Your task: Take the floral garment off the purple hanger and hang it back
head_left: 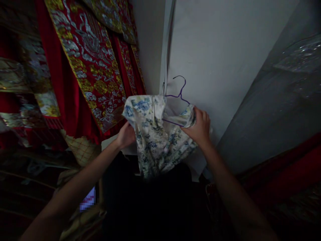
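In the middle of the head view a white garment with blue and yellow flowers [152, 134] hangs on a thin purple hanger [181, 95]. The hanger's hook points up, and its bars show through the garment's neck opening. My right hand [199, 124] is closed round the garment's right shoulder, over the end of the hanger. At the other side my left hand [126, 135] is by the left sleeve; its fingers go partly behind the cloth and are hidden. The garment's lower part falls into shadow over my dark-clothed lap.
Red embroidered costumes with gold and silver patterns [92, 67] hang at the left. A white panel [215, 50] stands behind the hanger. Clear plastic [301, 57] shines at the right, above dark red cloth [296, 170]. A lit, blurred-out screen [87, 199] lies at the lower left.
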A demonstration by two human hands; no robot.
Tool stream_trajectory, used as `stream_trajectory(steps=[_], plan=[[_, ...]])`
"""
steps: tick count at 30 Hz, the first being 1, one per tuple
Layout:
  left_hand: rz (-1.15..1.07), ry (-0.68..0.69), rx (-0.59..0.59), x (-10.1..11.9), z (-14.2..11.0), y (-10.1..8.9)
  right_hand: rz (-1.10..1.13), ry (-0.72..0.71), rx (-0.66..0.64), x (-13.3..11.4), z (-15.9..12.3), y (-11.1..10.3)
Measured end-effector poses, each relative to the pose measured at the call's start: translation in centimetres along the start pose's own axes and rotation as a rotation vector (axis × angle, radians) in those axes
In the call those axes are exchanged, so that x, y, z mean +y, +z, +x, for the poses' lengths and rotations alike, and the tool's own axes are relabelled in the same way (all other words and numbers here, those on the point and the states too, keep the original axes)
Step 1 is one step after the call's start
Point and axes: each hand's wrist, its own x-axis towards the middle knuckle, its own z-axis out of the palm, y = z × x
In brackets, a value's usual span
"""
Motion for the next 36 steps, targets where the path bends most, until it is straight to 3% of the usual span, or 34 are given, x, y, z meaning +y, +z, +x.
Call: stream_trajectory(steps=[3, 7, 10, 13, 16, 18, 19, 21, 23, 24, 29, 32, 36], plan=[[0.052, 0.005, 0.155, -3.1, -0.4, -0.1, -0.041, 0.003, -0.076, -0.1, 2.8, -0.5], [0.149, 0.18, 0.491, -7.2, -0.7, 1.0, 0.056, -0.142, -0.201, -1.9, 4.4, -1.2], [0.107, 0.199, 0.645, -8.9, -2.2, 2.1, 0.149, -0.183, -0.199, -2.9, 3.2, -2.4], [-0.024, 0.112, 0.732, -9.6, -4.4, 2.9, 0.339, -0.183, -0.179, -3.8, 0.4, -3.6], [-0.14, -0.028, 0.768, -10.1, -6.1, 3.5, 0.716, 0.029, -0.054, -5.3, -3.9, -2.9], [-0.188, -0.068, 0.741, -10.5, -6.8, 3.8, 0.928, 0.331, 0.051, -6.6, -7.3, -1.1], [-0.206, -0.077, 0.716, -10.7, -7.0, 4.0, 0.97, 0.496, 0.044, -7.2, -8.9, 0.1], [-0.226, -0.101, 0.673, -11.0, -7.2, 4.3, 1.018, 0.703, -0.259, -8.3, -11.8, 2.7], [-0.227, -0.132, 0.656, -11.2, -7.2, 4.6, 1.009, 0.78, -0.527, -8.9, -13.6, 4.9], [-0.227, -0.147, 0.647, -11.3, -7.2, 4.8, 1.009, 0.792, -0.594, -9.1, -14.2, 5.6], [-0.235, -0.186, 0.581, -11.7, -7.0, 4.8, 1.052, 0.795, -0.593, -9.1, -14.6, 5.8], [-0.004, -0.007, 0.702, -12.5, -7.1, 3.9, 1.053, 0.797, -0.599, -8.9, -14.9, 5.0], [0.623, 0.412, 0.959, -14.1, -7.7, 2.8, 1.07, 0.817, -0.587, -9.3, -16.5, 4.7]])
